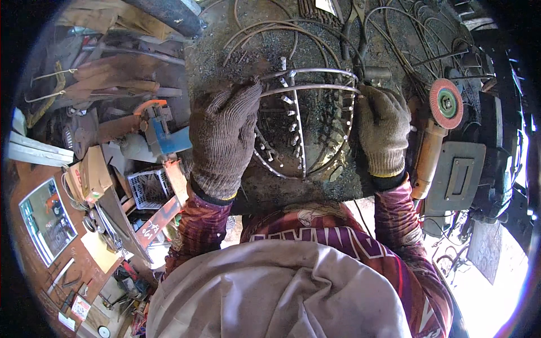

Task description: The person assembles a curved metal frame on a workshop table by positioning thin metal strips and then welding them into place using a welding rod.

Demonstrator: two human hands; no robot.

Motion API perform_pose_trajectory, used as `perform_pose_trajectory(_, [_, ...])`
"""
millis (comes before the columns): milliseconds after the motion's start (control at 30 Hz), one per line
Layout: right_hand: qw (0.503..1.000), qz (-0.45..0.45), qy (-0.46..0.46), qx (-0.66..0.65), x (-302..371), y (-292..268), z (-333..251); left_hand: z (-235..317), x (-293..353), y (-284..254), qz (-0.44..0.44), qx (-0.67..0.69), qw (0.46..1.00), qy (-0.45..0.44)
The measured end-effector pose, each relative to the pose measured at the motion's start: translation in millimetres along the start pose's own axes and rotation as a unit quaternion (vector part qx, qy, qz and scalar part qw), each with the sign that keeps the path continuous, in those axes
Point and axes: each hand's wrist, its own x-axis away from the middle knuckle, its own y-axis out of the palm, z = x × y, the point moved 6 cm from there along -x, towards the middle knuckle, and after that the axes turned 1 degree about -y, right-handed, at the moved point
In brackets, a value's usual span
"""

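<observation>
Pale headwear fills your foreground, below the bench and its near edge. Your gloved left hand and right hand curl closed around opposite sides of the metal-rod frame over the bench; an angle grinder narrows room at right.

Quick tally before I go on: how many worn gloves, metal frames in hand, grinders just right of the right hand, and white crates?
Gloves: 2
Frame: 1
Grinder: 1
White crate: 1
Total: 5
</observation>
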Motion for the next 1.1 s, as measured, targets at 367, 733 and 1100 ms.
perform_pose_trajectory(367, [0.998, 0.005, 0.060, -0.002, 11.9, -18.5, 0.9, 0.4, 0.0, 0.8, 0.006, -0.021, 0.998, 0.058])
perform_pose_trajectory(733, [0.994, 0.068, 0.072, -0.043, 94.4, -82.4, 1.8, -4.9, 1.0, 3.5, 0.011, -0.007, 0.998, 0.068])
perform_pose_trajectory(1100, [0.990, 0.072, 0.106, -0.058, 137.0, -103.7, -7.1, -2.0, -0.6, 0.3, -0.007, 0.000, 0.999, 0.049])
